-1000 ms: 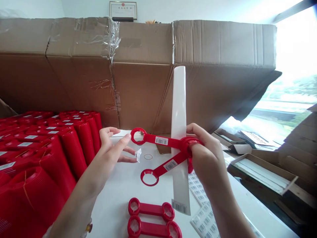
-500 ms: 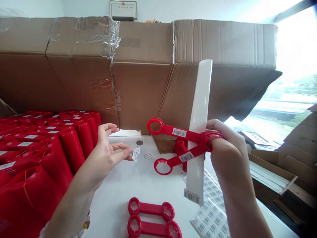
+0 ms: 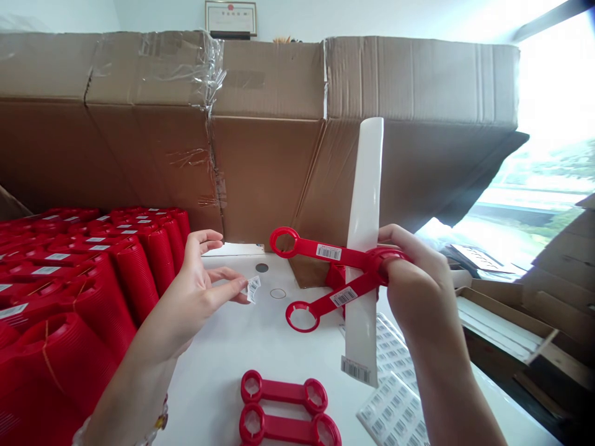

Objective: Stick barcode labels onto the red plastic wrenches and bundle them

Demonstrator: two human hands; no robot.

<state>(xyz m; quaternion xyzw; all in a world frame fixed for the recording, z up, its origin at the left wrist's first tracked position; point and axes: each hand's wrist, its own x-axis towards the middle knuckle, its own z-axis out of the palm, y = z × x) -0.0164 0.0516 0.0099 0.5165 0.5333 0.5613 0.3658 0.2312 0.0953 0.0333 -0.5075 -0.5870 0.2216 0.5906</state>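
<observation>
On the white tabletop [image 3: 209,378] side, your right hand [image 3: 413,288] is clenched around two red ring-ended spanners [image 3: 325,251], held up in front of a white plastic strip [image 3: 365,248]. Your left hand [image 3: 195,291] pinches a small barcode label [image 3: 253,289]. A cardboard tray [image 3: 504,328] at right holds pale strips [image 3: 493,325]. Your fingers hide where the spanners meet, so you can't tell how they join.

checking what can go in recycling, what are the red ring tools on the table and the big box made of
The red ring tools look like moulded plastic: glossy, even colour, smooth rounded edges. The big box looks like corrugated cardboard: matt brown, with creased, taped flaps.
</observation>
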